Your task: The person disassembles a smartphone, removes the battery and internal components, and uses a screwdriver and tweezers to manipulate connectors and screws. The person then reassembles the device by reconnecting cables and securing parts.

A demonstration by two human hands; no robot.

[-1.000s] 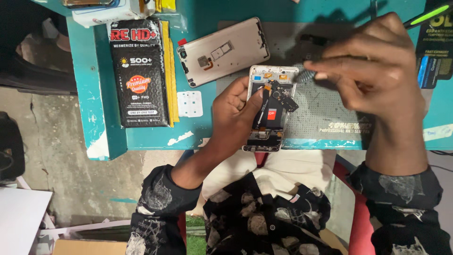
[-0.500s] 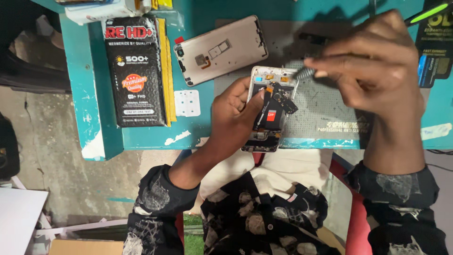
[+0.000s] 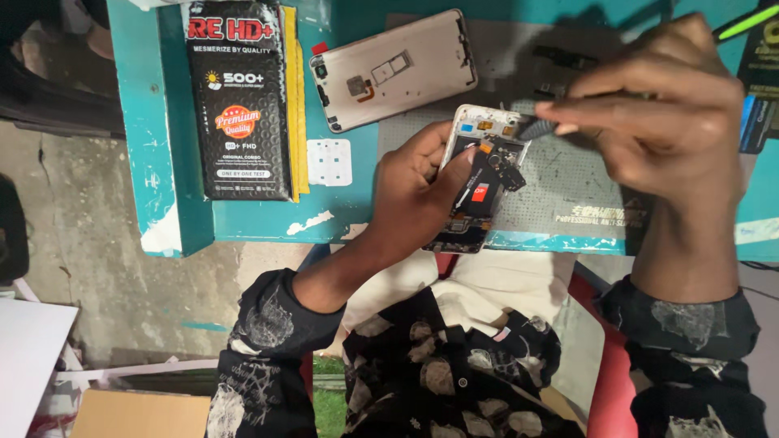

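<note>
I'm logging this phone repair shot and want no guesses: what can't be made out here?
All in the head view:
- Tool tip: the right hand pinches a thin tool; its fingers hide the handle, so its kind is unclear.
- Opened phone: the left hand covers its left side; the small parts inside are too small to tell.
- Green-tipped tool: cut off by the top edge.
- Items at the far right: behind the right hand and cut off by the frame.

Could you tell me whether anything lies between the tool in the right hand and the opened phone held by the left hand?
Nothing visible does. The right hand holds a thin tool whose tip already reaches the top of the opened phone, which the left hand steadies at the table edge.
</note>
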